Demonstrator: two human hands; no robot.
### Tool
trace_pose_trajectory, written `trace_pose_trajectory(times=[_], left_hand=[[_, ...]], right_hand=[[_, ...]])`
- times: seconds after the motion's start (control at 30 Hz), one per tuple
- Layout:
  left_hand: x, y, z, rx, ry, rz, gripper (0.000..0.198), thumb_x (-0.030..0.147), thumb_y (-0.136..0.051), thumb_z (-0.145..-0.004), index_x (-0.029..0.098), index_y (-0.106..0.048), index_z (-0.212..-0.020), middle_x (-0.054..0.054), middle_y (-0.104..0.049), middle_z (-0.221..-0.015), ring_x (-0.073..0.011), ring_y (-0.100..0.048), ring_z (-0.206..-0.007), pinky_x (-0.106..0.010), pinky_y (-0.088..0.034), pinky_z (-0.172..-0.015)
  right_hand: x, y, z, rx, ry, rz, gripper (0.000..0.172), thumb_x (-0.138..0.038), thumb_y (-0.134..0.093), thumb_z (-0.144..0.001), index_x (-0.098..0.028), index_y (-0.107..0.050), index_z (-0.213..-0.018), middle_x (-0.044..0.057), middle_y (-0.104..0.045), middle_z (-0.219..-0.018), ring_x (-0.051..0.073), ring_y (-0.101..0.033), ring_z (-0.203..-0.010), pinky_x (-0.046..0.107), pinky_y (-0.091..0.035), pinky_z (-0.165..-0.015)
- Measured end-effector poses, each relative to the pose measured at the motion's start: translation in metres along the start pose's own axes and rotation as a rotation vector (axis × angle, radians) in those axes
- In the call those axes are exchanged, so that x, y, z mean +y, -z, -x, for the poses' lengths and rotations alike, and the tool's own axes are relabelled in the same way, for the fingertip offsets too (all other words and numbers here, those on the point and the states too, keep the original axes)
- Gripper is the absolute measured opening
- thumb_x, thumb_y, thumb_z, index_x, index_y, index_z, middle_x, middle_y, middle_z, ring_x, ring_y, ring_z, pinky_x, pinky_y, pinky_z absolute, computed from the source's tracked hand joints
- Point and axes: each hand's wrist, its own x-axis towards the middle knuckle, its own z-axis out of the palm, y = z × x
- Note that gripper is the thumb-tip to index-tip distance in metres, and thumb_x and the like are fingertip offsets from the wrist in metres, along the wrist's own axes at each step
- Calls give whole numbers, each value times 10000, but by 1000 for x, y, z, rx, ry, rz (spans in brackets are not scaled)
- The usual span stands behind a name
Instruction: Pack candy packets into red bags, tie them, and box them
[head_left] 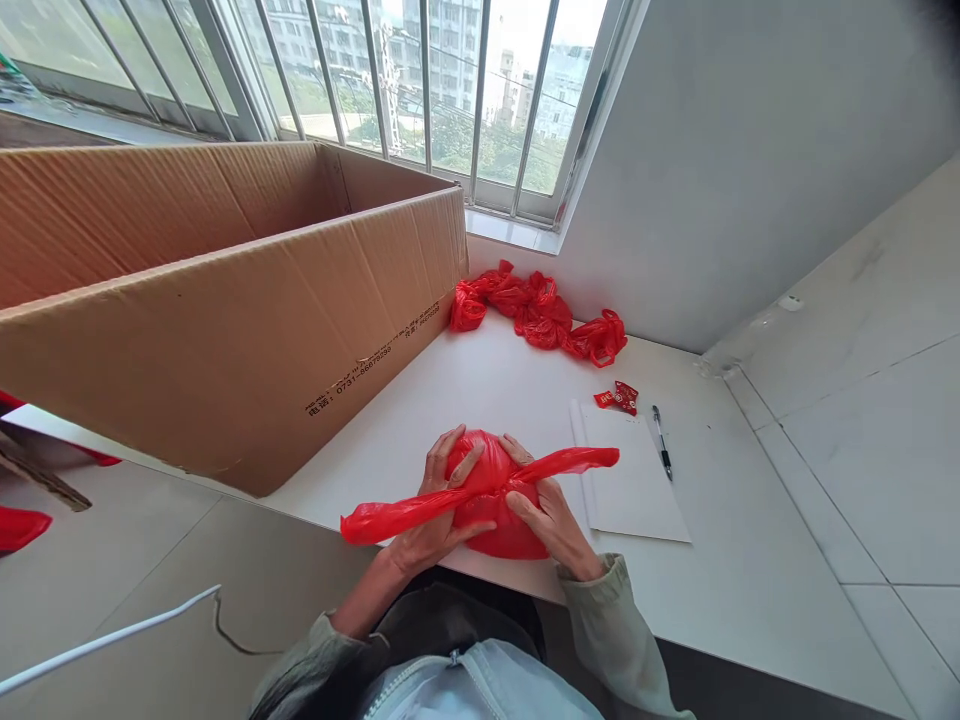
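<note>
A full red plastic bag (501, 535) rests near the front edge of the white table, its top gathered in the middle and its two twisted handles stretching out left and right. My left hand (442, 500) curves around the bag's left side, fingers against the plastic. On the other side my right hand (551, 515) grips it, with the thumb near the gathered centre. What is inside the bag cannot be seen.
A large open cardboard box (300, 350) fills the left of the table. Several tied red bags (544, 310) lie along the wall. To the right are small red packets (619, 397), white paper (634, 480) and a pen (662, 443). A barred window is behind.
</note>
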Motion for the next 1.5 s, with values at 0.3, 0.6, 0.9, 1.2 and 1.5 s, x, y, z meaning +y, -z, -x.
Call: trace_pose_trajectory(times=[0.3, 0.6, 0.9, 1.2, 1.5], left_hand=[[4, 16, 2, -176, 66, -71, 646, 626, -248, -949, 291, -229, -1502, -118, -137, -1580, -392, -128, -1429, -727, -79, -1085], [-5, 16, 5, -31, -43, -217, 455, 398, -218, -1029, 295, -372, -1445, -100, -412, -1483, -263, -349, -1380, -557, -158, -1155], [13, 24, 0, 17, -209, -401, 441, 196, -368, -1017, 197, -336, -1457, -72, -547, -1373, -293, -329, -1395, -629, -4, -1153], [32, 27, -25, -189, -406, -10, 398, 188, -346, -1016, 174, -425, -1406, -82, -655, -1221, -208, -556, -1203, -439, -380, -1098], [39, 12, -32, -143, 408, 75, 340, 219, -297, -981, 189, -601, -831, 11, -548, -593, -171, -534, -552, -275, -413, -531]], right_hand=[[0, -6, -1, 127, -69, -62, 430, -497, -394, -964, -331, -560, -1324, -1, -421, -1489, 223, -339, -1399, 453, -199, -1192], [-6, -9, -3, 369, -179, -416, 391, -497, -454, -933, -266, -767, -901, 32, -633, -1258, 244, -533, -1231, 411, -414, -1060], [15, -7, -5, 469, -273, 86, 454, -534, -425, -929, -241, -718, -1114, 53, -720, -1104, 218, -656, -963, 339, -491, -848], [20, -12, -9, 367, -48, 497, 324, -288, -489, -922, -245, -684, -1177, 74, -707, -1038, 217, -582, -981, 346, -464, -849], [-3, -5, 5, 510, -36, 132, 226, -395, -621, -858, -216, -757, -847, 36, -672, -771, 180, -612, -736, 297, -479, -656]])
